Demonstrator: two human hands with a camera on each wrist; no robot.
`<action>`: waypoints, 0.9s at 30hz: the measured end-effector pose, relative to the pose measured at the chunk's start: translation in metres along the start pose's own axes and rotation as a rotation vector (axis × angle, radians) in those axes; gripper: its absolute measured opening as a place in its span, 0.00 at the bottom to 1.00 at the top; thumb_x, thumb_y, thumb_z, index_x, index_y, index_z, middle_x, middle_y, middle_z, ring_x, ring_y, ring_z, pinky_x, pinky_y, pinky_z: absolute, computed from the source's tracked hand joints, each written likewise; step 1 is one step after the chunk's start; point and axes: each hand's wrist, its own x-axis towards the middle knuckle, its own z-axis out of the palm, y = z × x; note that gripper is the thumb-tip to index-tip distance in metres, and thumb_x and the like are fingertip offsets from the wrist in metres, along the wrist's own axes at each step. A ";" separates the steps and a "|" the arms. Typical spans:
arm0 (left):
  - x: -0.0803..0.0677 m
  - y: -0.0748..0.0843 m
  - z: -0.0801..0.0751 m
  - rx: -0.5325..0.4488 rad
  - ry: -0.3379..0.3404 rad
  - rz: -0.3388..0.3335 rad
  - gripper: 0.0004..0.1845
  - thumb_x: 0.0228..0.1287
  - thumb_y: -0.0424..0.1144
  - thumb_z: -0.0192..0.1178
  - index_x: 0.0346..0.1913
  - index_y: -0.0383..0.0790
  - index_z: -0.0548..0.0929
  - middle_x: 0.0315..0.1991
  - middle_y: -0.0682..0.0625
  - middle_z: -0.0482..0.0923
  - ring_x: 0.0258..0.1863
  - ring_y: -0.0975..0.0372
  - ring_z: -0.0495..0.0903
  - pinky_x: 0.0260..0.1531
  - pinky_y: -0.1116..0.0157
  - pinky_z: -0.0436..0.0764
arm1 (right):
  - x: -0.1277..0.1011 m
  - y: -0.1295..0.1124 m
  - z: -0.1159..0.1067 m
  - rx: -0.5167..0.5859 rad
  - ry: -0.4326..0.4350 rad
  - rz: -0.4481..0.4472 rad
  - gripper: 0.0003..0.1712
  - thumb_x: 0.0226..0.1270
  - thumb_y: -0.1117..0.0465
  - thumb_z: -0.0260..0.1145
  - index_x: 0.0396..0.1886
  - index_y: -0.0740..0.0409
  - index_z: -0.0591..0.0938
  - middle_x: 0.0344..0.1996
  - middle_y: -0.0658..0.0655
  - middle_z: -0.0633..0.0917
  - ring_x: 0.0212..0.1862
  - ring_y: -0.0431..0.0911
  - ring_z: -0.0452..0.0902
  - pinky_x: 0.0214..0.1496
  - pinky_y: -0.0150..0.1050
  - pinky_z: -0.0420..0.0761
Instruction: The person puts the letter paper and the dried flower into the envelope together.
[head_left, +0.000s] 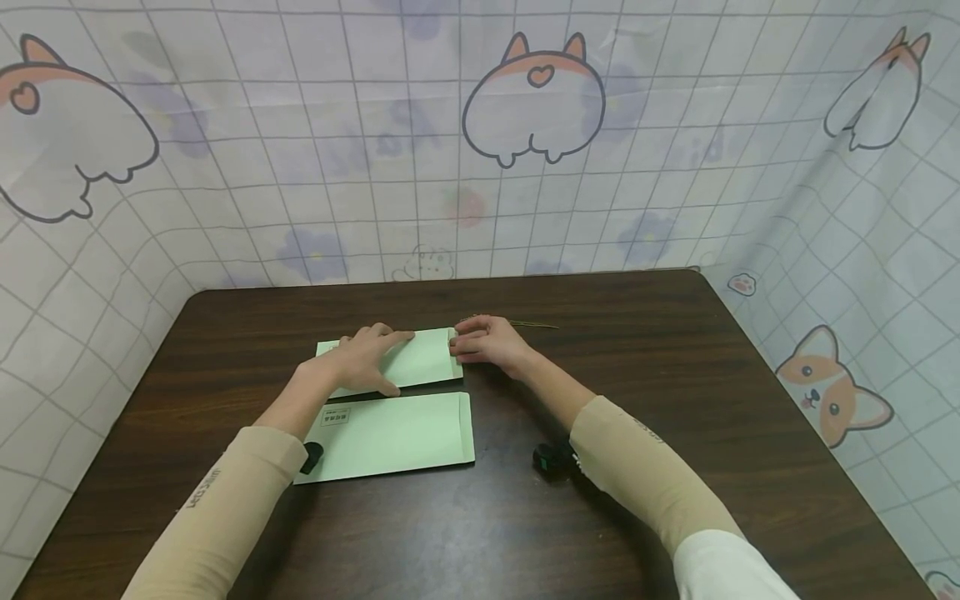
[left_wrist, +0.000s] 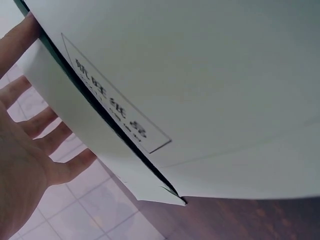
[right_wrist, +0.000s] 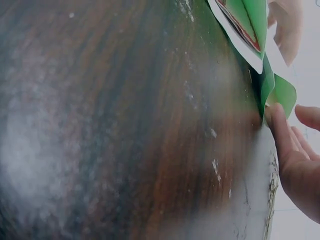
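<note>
Two pale green envelopes lie one behind the other on the dark wooden table. On the far envelope (head_left: 423,358) rests my left hand (head_left: 360,362), fingers spread. At that envelope's right end, the fingers of my right hand (head_left: 491,343) touch the flap (right_wrist: 285,95); the right wrist view shows a fingertip against it and the thumb apart. Closer to me is the near envelope (head_left: 397,433), its printed box (left_wrist: 117,102) large in the left wrist view. A thin stem-like strand (head_left: 534,324) lies behind my right hand, partly hidden by it.
The dark wooden table (head_left: 637,333) stretches to both sides of the envelopes. A patterned cloth (head_left: 420,167) hangs behind and at the sides. Small black devices (head_left: 551,460) sit at both wrists.
</note>
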 end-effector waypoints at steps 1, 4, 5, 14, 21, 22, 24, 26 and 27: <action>0.000 0.000 0.000 0.000 -0.001 -0.001 0.53 0.57 0.51 0.78 0.81 0.46 0.60 0.73 0.34 0.59 0.72 0.39 0.59 0.62 0.29 0.59 | 0.000 0.000 0.000 -0.007 -0.007 -0.003 0.24 0.72 0.75 0.64 0.66 0.73 0.73 0.56 0.71 0.83 0.56 0.57 0.83 0.55 0.46 0.83; 0.000 -0.001 0.000 0.003 -0.005 -0.004 0.53 0.58 0.51 0.77 0.81 0.46 0.59 0.74 0.34 0.59 0.72 0.39 0.59 0.62 0.29 0.59 | -0.001 0.000 -0.002 -0.026 -0.032 -0.013 0.24 0.73 0.74 0.64 0.66 0.72 0.73 0.56 0.70 0.82 0.57 0.58 0.82 0.57 0.47 0.82; 0.000 0.000 0.000 0.005 -0.007 -0.005 0.53 0.58 0.51 0.77 0.81 0.46 0.59 0.74 0.34 0.59 0.72 0.39 0.59 0.62 0.29 0.59 | -0.002 0.000 -0.003 -0.030 -0.039 -0.015 0.24 0.73 0.73 0.64 0.66 0.72 0.73 0.57 0.70 0.82 0.58 0.58 0.82 0.57 0.47 0.82; -0.001 0.002 -0.001 -0.001 -0.001 0.004 0.53 0.58 0.50 0.77 0.81 0.45 0.59 0.74 0.34 0.59 0.72 0.39 0.59 0.62 0.29 0.59 | -0.013 0.000 -0.017 -0.161 -0.062 -0.042 0.20 0.77 0.67 0.63 0.63 0.74 0.76 0.52 0.69 0.84 0.51 0.56 0.84 0.54 0.46 0.84; -0.002 0.002 -0.001 -0.007 0.002 0.009 0.52 0.58 0.48 0.77 0.81 0.45 0.59 0.73 0.34 0.59 0.72 0.38 0.59 0.63 0.27 0.56 | -0.028 -0.002 -0.039 -0.296 -0.048 -0.033 0.18 0.79 0.63 0.62 0.61 0.70 0.79 0.51 0.66 0.85 0.48 0.55 0.85 0.50 0.46 0.86; -0.002 0.002 -0.001 -0.009 0.001 0.009 0.52 0.58 0.48 0.77 0.81 0.45 0.59 0.73 0.34 0.59 0.72 0.38 0.59 0.63 0.27 0.55 | -0.030 -0.002 -0.043 -0.309 -0.042 -0.030 0.18 0.79 0.63 0.61 0.61 0.70 0.79 0.50 0.65 0.85 0.48 0.55 0.85 0.49 0.46 0.86; -0.002 0.001 -0.001 -0.012 -0.002 0.008 0.52 0.59 0.48 0.77 0.82 0.45 0.59 0.73 0.34 0.59 0.72 0.38 0.59 0.63 0.26 0.54 | -0.033 -0.002 -0.050 -0.332 -0.028 -0.026 0.18 0.80 0.63 0.61 0.61 0.70 0.79 0.50 0.65 0.85 0.48 0.54 0.85 0.49 0.46 0.85; -0.002 0.001 -0.001 -0.014 -0.004 0.006 0.52 0.59 0.48 0.77 0.82 0.45 0.59 0.73 0.34 0.59 0.72 0.38 0.58 0.63 0.26 0.54 | -0.035 -0.002 -0.059 -0.350 -0.016 -0.024 0.19 0.80 0.62 0.60 0.62 0.70 0.79 0.51 0.65 0.85 0.48 0.54 0.84 0.50 0.46 0.85; -0.002 0.001 -0.001 -0.014 -0.005 0.005 0.52 0.59 0.48 0.77 0.82 0.46 0.59 0.73 0.34 0.59 0.72 0.39 0.58 0.63 0.26 0.54 | -0.037 -0.003 -0.062 -0.356 -0.009 -0.020 0.19 0.80 0.62 0.60 0.62 0.70 0.79 0.51 0.66 0.85 0.49 0.55 0.84 0.50 0.47 0.85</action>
